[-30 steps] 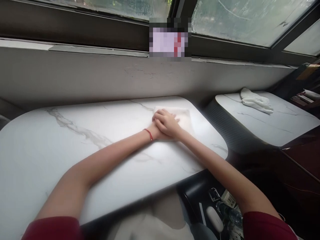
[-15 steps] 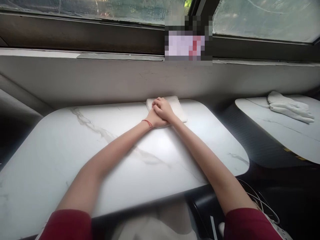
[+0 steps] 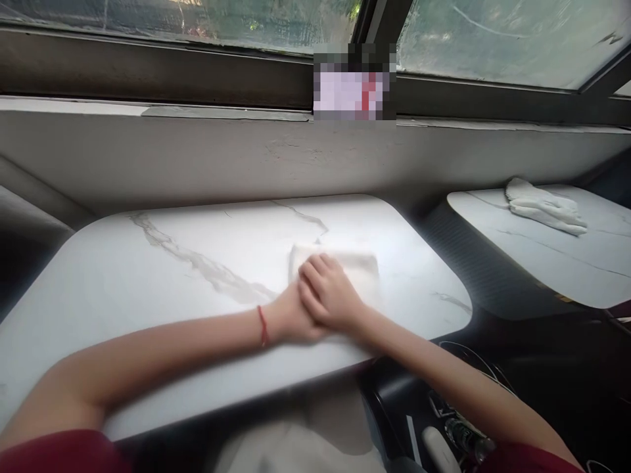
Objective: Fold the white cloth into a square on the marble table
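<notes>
A folded white cloth (image 3: 362,266) lies on the pale marbled table (image 3: 177,355). My left hand (image 3: 290,318), with a red string bracelet (image 3: 263,326) at the wrist, rests on its near left part. On top of it sits my right hand (image 3: 331,292), its fingers closed over the left hand. The left fingers are mostly hidden beneath the right hand, so their shape cannot be made out. Both hands press together on the cloth, which shows beyond and to the right of them.
On a second marbled table (image 3: 517,243) at the right lie crumpled white gloves (image 3: 545,207). A wall (image 3: 211,154) and window frame (image 3: 172,72) border the far side. Below the near edge are a black box-like object (image 3: 382,401) and thin cables (image 3: 473,355).
Both hands, still stacked, have drawn the cloth back from the table's far edge toward me. My elbows are bent further outward, and the view has shifted slightly to the right.
</notes>
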Demonstrator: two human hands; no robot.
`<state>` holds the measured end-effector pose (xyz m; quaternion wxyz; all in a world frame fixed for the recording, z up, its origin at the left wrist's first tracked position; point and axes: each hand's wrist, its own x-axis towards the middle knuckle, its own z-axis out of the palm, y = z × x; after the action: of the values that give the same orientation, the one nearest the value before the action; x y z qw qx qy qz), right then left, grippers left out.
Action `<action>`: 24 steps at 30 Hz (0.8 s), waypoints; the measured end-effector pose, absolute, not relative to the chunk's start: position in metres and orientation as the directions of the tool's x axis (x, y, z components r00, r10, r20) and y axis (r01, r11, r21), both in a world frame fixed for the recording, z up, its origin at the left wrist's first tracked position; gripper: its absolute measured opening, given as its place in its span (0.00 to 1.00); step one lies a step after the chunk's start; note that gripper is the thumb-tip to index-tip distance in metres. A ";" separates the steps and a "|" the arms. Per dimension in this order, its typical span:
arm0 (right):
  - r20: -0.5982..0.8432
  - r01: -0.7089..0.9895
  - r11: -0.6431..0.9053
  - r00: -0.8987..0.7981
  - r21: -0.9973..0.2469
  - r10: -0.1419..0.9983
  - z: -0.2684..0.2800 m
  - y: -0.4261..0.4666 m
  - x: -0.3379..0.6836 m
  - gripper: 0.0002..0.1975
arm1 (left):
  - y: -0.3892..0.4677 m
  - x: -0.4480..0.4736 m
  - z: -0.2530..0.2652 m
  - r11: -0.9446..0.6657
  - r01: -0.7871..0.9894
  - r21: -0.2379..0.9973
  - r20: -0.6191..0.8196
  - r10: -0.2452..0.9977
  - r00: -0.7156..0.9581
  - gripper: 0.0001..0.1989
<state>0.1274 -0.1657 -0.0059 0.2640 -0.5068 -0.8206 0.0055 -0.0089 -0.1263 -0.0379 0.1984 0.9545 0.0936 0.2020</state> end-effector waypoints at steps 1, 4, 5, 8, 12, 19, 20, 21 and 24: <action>0.432 0.814 0.506 -0.363 -0.283 0.826 -0.006 -0.177 0.126 0.10 | -0.137 -0.013 -0.038 -0.902 0.086 0.422 0.345 0.248 0.905 0.30; 0.451 0.780 0.556 -0.402 -0.287 0.797 -0.005 -0.189 0.124 0.09 | -0.150 -0.017 -0.039 -0.906 0.097 0.412 0.328 0.246 0.912 0.23; 0.457 0.770 0.572 -0.417 -0.281 0.786 -0.006 -0.185 0.124 0.08 | -0.148 -0.017 -0.040 -0.912 0.109 0.397 0.329 0.252 0.910 0.21; 0.477 0.743 0.620 -0.462 -0.253 0.748 -0.007 -0.159 0.128 0.08 | -0.129 -0.012 -0.041 -0.928 0.151 0.339 0.346 0.272 0.898 0.17; 0.497 0.699 0.680 -0.519 -0.221 0.696 -0.011 -0.106 0.131 0.08 | -0.091 -0.010 -0.036 -0.927 0.240 0.289 0.358 0.337 0.871 0.13; 0.527 0.608 0.762 -0.583 -0.223 0.619 -0.018 -0.020 0.114 0.08 | -0.036 -0.025 -0.022 -0.862 0.444 0.244 0.338 0.505 0.794 0.11; 0.533 0.599 0.768 -0.584 -0.226 0.612 -0.019 -0.011 0.111 0.08 | -0.030 -0.028 -0.021 -0.854 0.463 0.240 0.336 0.520 0.785 0.11; 0.541 0.589 0.774 -0.584 -0.231 0.606 -0.021 -0.003 0.108 0.09 | -0.025 -0.030 -0.020 -0.846 0.478 0.236 0.335 0.533 0.777 0.10; 0.565 0.562 0.788 -0.576 -0.252 0.591 -0.023 0.016 0.099 0.08 | -0.011 -0.037 -0.019 -0.830 0.503 0.241 0.339 0.557 0.758 0.09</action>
<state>0.0995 0.0160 -0.0232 0.3265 -0.3248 -0.8874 0.0226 -0.0368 -0.0114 -0.0191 0.0678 0.9351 0.2834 0.2019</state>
